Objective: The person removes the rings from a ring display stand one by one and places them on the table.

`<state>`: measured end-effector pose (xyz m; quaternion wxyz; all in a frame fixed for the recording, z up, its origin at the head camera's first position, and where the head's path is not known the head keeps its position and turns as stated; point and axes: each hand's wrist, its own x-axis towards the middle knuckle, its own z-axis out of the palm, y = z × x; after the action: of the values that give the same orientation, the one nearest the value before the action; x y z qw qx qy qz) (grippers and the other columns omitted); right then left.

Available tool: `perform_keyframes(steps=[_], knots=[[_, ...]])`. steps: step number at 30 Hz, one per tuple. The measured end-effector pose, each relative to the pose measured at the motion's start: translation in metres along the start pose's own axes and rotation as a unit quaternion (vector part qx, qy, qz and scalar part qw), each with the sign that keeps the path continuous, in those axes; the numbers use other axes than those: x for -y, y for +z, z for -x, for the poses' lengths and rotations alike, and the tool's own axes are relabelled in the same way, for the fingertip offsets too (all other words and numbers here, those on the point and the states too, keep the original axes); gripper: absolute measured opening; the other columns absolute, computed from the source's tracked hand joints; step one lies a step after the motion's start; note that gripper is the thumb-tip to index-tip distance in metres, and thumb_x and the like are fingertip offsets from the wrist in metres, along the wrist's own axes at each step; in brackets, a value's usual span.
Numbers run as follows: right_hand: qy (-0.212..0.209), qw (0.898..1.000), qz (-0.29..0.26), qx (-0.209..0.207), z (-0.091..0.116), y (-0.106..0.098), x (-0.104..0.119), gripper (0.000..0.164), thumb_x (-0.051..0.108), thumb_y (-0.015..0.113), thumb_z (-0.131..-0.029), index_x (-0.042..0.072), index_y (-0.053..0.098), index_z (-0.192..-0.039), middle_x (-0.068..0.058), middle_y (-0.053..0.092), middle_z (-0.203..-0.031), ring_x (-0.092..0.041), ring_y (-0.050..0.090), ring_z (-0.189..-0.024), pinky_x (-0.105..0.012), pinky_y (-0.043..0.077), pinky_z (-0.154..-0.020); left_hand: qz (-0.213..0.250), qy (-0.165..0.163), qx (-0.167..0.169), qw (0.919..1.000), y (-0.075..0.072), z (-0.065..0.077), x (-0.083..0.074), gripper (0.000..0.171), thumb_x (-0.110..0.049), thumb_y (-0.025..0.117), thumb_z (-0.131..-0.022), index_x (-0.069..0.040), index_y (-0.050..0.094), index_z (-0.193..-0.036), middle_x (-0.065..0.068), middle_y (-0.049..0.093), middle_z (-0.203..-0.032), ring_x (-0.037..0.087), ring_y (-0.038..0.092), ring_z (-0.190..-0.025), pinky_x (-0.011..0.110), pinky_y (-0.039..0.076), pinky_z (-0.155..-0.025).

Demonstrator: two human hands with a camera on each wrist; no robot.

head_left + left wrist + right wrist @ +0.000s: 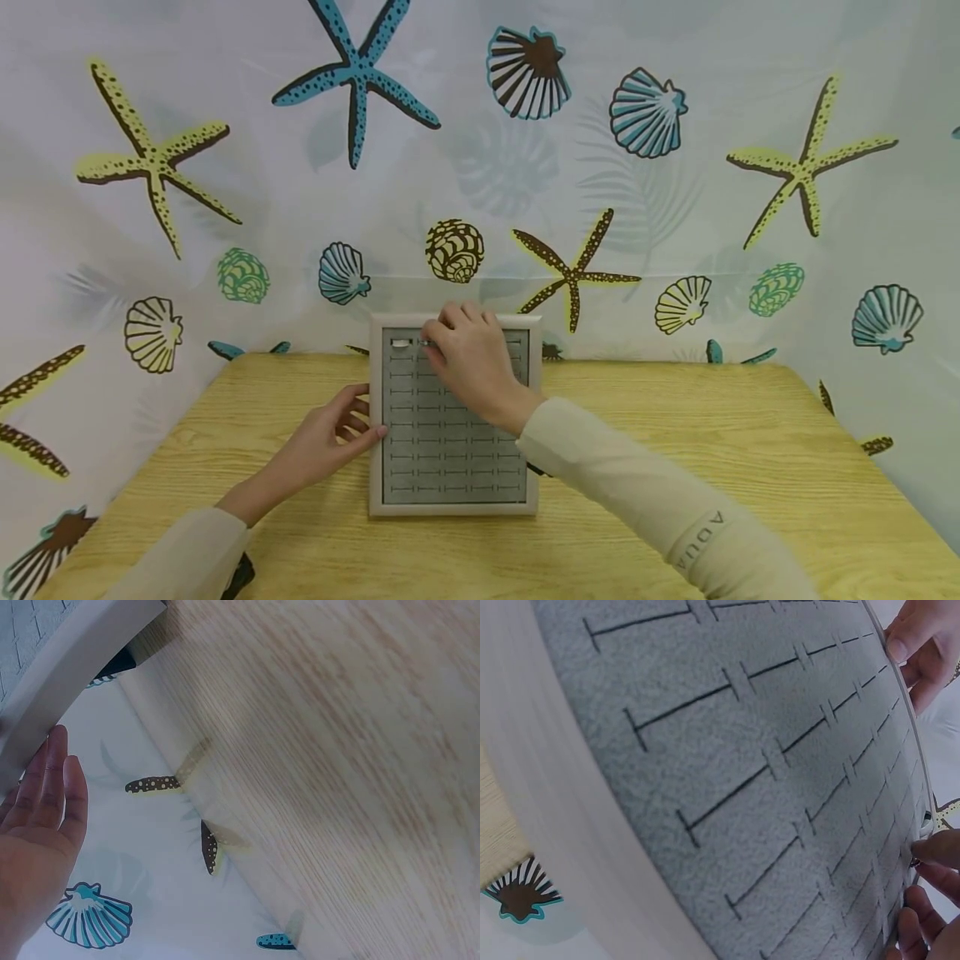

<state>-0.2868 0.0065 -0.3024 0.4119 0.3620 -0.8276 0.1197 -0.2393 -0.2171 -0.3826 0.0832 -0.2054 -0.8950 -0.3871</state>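
Note:
A framed grey display board [452, 510] with rows of short slits stands tilted up on the table. My left hand [327, 442] holds its left edge, the thumb on the front and the fingers at the side and behind; those fingers [51, 776] look fairly straight in the left wrist view. Near the top row my right hand [472, 358] pinches a small shiny piece [426, 342] at the second slit, mostly hidden by fingertips. A small white piece with dark ends [401, 342] sits in the first slit at top left.
The board stands on a wood-grain table [675, 433], near its back edge. Behind hangs a pale curtain [420, 200] printed with starfish and shells. A dark part [116, 666] shows beneath the frame in the left wrist view.

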Motion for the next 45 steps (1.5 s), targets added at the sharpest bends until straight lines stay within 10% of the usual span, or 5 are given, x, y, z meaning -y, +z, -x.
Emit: perform_keyframes(steps=[45], knots=[[0.03, 0.998, -0.048, -0.008, 0.012, -0.025, 0.015, 0.004, 0.019, 0.07, -0.079, 0.019, 0.067, -0.082, 0.003, 0.057, -0.083, -0.014, 0.051, -0.076, -0.03, 0.037, -0.065, 0.009, 0.012, 0.015, 0.9998, -0.008, 0.01, 0.007, 0.054, -0.028, 0.063, -0.087, -0.008, 0.04, -0.131, 0.009, 0.062, -0.103, 0.011, 0.062, -0.079, 0.023, 0.051, -0.067]])
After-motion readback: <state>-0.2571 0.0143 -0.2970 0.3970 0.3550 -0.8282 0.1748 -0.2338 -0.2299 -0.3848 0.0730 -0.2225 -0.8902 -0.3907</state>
